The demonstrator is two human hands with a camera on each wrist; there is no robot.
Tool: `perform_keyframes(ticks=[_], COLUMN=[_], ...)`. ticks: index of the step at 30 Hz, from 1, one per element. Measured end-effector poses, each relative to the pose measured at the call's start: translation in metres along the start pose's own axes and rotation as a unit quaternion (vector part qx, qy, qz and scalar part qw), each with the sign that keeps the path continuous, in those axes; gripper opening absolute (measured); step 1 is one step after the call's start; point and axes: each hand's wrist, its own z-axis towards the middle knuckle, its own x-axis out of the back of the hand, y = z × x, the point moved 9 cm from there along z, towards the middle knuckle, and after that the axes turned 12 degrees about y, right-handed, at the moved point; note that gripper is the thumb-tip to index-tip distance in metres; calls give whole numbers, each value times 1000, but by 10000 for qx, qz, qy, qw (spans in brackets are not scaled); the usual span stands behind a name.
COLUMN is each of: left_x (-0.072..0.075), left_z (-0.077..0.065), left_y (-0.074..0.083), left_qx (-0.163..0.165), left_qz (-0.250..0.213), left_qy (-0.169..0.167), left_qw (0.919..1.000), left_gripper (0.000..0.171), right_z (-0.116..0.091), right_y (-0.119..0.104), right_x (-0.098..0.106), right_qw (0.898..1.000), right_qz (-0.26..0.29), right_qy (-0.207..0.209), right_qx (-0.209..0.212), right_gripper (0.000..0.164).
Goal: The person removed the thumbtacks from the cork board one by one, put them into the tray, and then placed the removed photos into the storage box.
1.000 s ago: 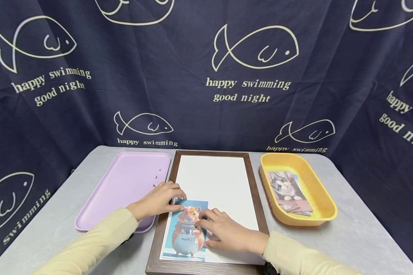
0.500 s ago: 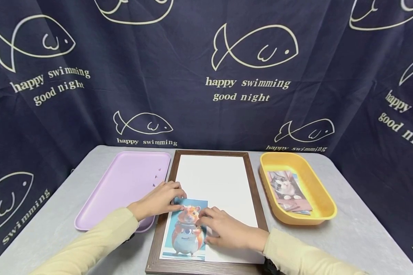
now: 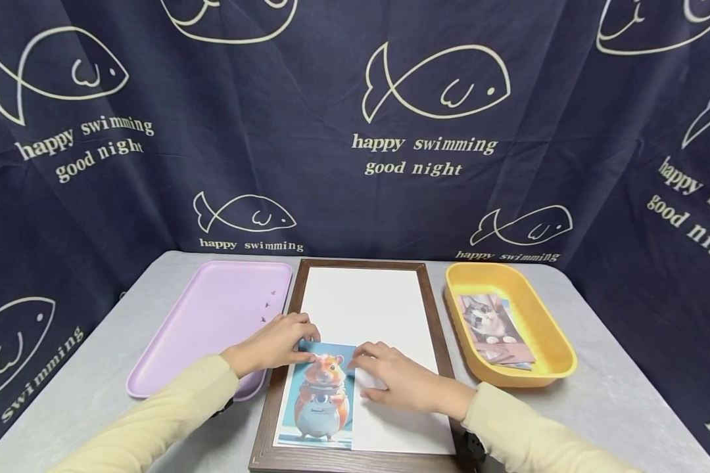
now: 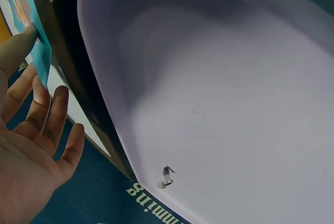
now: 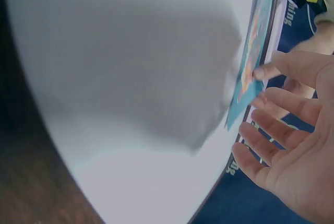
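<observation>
A picture card of an orange hamster-like figure lies over the lower left of a white board in a brown wooden frame. My left hand pinches the card's upper left corner, thumb on top and fingers at its edge in the left wrist view. The corner bends a little away from the board there. My right hand is at the card's right edge, fingers loosely bent over the white board. In the right wrist view its fingers are spread and hold nothing.
A lilac tray with small dark marks along its right side lies left of the frame. To the right stands a yellow basin holding several picture cards, a cat picture on top. A dark fish-print curtain hangs behind the table.
My right hand has slid to the right, off the card's face to its right edge. The left hand keeps its pinch on the corner, and the card has barely moved.
</observation>
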Motion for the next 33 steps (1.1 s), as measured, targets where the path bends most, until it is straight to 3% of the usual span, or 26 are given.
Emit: perform_keyframes(ticks=[19, 28, 33], left_x=[-1, -2, -3], left_z=[0, 2, 3], left_y=[-4, -4, -6], left_qx=[250, 172, 161], left_qz=[-119, -219, -390], left_qy=[-169, -231, -228], left_qw=[9995, 9993, 9989], left_gripper=[25, 23, 23], right_z=[-6, -16, -23], right_y=[43, 67, 82], right_x=[51, 76, 87], right_qw=[9958, 9918, 9887], right_qz=[-170, -252, -165], right_qy=[812, 1187, 1303], right_qx=[-377, -412, -729], right_gripper=[36, 33, 34])
